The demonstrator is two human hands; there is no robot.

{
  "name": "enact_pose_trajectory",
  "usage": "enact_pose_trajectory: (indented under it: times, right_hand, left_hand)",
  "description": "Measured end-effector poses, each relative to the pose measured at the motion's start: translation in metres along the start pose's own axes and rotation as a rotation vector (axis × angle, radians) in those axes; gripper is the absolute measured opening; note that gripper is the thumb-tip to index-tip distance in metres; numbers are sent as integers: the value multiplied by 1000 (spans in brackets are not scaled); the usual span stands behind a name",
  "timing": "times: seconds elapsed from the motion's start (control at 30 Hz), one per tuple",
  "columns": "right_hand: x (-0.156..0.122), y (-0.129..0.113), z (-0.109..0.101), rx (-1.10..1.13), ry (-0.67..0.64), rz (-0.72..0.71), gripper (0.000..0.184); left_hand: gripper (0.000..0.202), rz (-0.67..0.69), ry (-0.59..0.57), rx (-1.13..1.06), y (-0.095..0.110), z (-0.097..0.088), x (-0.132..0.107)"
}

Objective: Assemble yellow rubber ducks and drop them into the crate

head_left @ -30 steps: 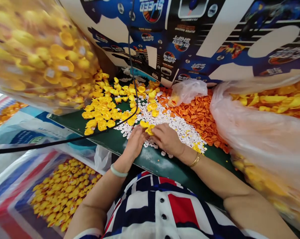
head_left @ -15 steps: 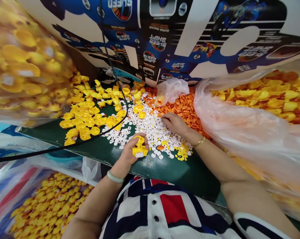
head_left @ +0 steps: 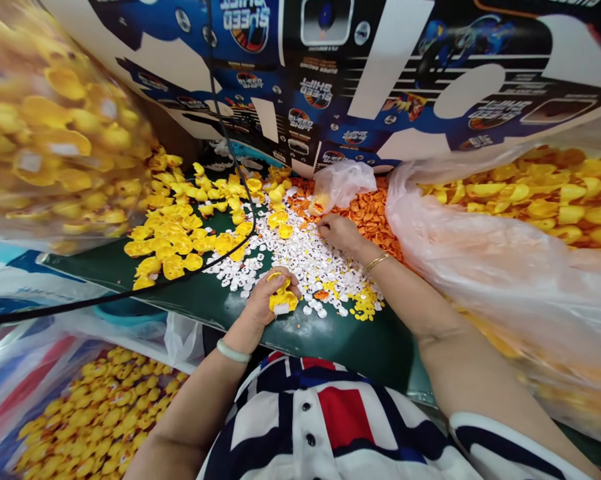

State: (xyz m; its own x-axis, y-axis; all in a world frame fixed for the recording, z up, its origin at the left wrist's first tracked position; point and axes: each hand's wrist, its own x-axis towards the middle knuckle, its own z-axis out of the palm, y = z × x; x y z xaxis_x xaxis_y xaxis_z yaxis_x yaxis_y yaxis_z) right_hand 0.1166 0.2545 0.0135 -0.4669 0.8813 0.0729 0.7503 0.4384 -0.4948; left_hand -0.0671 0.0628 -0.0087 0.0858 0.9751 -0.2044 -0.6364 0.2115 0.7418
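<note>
My left hand (head_left: pixel 268 297) is closed round a yellow toy duck (head_left: pixel 282 299), its white base plug facing me, just above the near edge of the green table (head_left: pixel 330 340). My right hand (head_left: pixel 336 231) reaches farther out, its fingers pinched together at the border between the heap of small white plugs (head_left: pixel 305 257) and the pile of orange beak pieces (head_left: pixel 373 213). What the fingers grip is too small to make out. Loose yellow duck bodies (head_left: pixel 180 227) lie spread over the left of the table.
A clear bag of yellow ducks (head_left: pixel 55 127) hangs at upper left and another bag (head_left: pixel 520 220) fills the right. A printed blue carton wall (head_left: pixel 380 73) stands behind. A black cable (head_left: pixel 130 290) crosses the table. A sack of finished ducks (head_left: pixel 95 413) sits below left.
My hands have parted: the left drew the duck back toward me and holds it, while the right moved away to the far edge of the white plugs by the orange pieces.
</note>
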Motion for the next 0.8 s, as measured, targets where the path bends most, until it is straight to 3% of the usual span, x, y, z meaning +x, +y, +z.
enact_pose_trajectory:
  times: [0.1,0.27,0.33,0.5,0.67,0.8]
  right_hand:
    - [-17,-2,-8,177,3,48,28]
    - [-62,-26,-11,931,-119,246,29]
    - [-78,-39,-8,1030,-175,269,27]
    - [-98,-58,0,911,-193,111,17]
    - [-103,-59,-4,566,-125,-288,17]
    - [-109,-60,-4,294,-27,-598,17]
  left_hand:
    - [33,9,41,29,0,3,-1]
    - [43,30,117,114,-5,19,-3]
    - [43,48,130,172,-7,27,-1]
    - [38,26,174,112,-7,38,6]
    - [35,-199,142,-3,-2,35,4]
    - [39,-268,74,14,1,28,-2]
